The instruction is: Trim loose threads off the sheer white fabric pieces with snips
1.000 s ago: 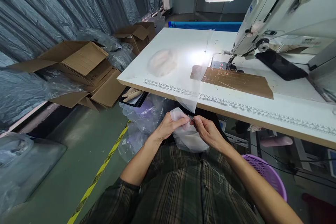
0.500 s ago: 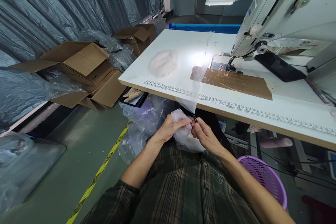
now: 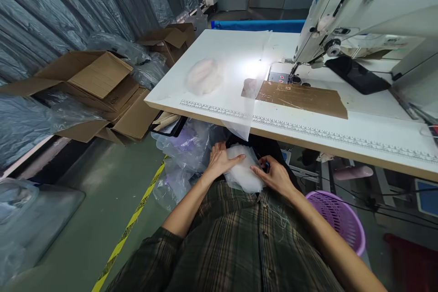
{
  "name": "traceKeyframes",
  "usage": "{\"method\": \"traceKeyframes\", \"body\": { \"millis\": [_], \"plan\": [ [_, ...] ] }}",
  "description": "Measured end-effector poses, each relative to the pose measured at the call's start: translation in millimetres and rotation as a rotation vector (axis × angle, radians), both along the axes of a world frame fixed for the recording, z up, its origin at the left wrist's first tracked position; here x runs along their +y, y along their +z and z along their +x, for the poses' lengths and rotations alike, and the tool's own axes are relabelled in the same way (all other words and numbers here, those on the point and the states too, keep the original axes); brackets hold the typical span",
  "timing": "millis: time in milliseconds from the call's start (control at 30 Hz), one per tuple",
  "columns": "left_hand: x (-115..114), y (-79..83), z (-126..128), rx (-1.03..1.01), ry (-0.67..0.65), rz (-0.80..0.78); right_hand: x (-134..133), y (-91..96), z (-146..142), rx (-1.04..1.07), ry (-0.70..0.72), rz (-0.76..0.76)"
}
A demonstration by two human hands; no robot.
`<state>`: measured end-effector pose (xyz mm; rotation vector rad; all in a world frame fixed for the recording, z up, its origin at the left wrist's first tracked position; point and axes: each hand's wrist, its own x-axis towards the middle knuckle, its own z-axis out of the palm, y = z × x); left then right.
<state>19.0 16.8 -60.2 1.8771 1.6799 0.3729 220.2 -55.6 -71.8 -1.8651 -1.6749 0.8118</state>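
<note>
While the left hand point(image 3: 219, 162) is lying with thumb and fingers spread over the left side of a flat, translucent white sheet bundle point(image 3: 241, 175), the right hand point(image 3: 276, 175) is curling at its right edge; whether it is pinching anything cannot be told. The bundle is lying between the dark plaid shirt point(image 3: 232, 237) and the near edge of the white, ruler-marked table point(image 3: 379, 118).

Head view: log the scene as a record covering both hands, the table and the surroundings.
Left hand: touching the left side of whitish see-through material at the lap
Right hand: at the material's right side; grip unclear
Table: sewing machine, brown sheet, dark flat object, translucent sheet overhanging the front edge
Left surroundings: open cardboard box, yellow-black floor tape
Right surroundings: purple basket
</note>
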Motion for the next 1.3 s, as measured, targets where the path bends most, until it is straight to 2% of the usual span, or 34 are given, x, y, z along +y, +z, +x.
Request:
{"method": "traceKeyframes", "body": {
  "millis": [100,267,400,500,600,733,867,933,1000,1067,1167,1233,1300],
  "plan": [
    [1.4,-11.4,-1.8,0.092,-0.028,-0.12,1.6,-11.2,0.5,0.07,-0.05,-0.005],
    [-9.5,-21.1,6.5,0.134,-0.039,0.055,3.9,-30.9,3.8,0.251,-0.252,0.002],
    [-10.6,-17.8,10.8,-0.034,-0.134,0.072,5.8,-42.6,8.9,0.276,-0.364,0.019],
    [-7.4,-6.7,3.7,-0.286,-0.056,-0.038,6.0,-48.2,10.8,0.305,-0.39,0.016],
    [-0.6,18.1,-18.3,-0.539,0.064,-0.11,6.3,-51.3,11.4,0.322,-0.398,-0.007],
    [25.4,74.9,-70.8,-0.647,0.162,-0.039,8.5,-48.2,11.6,0.343,-0.398,-0.021],
    [72.2,143.8,-117.6,-0.678,0.152,0.195,10.2,-44.1,11.3,0.352,-0.394,-0.027],
    [102.9,174.9,-126.0,-0.699,0.13,0.275,11.0,-46.2,11.4,0.332,-0.391,-0.074],
    [138.7,198.8,-123.4,-0.722,0.082,0.279,12.1,-50.1,11.6,0.332,-0.381,-0.096],
    [177.4,212.8,-113.2,-0.722,0.018,0.235,13.4,-53.4,11.8,0.339,-0.374,-0.116],
    [229.4,216.7,-93.1,-0.683,-0.088,0.076,14.6,-55.3,12.6,0.328,-0.392,-0.152],
    [251.2,213.1,-83.0,-0.682,-0.115,-0.001,14.5,-55.1,13.6,0.314,-0.403,-0.168],
    [258.4,210.1,-80.6,-0.685,-0.117,-0.042,13.9,-54.7,14.8,0.306,-0.393,-0.157]
  ]
}}
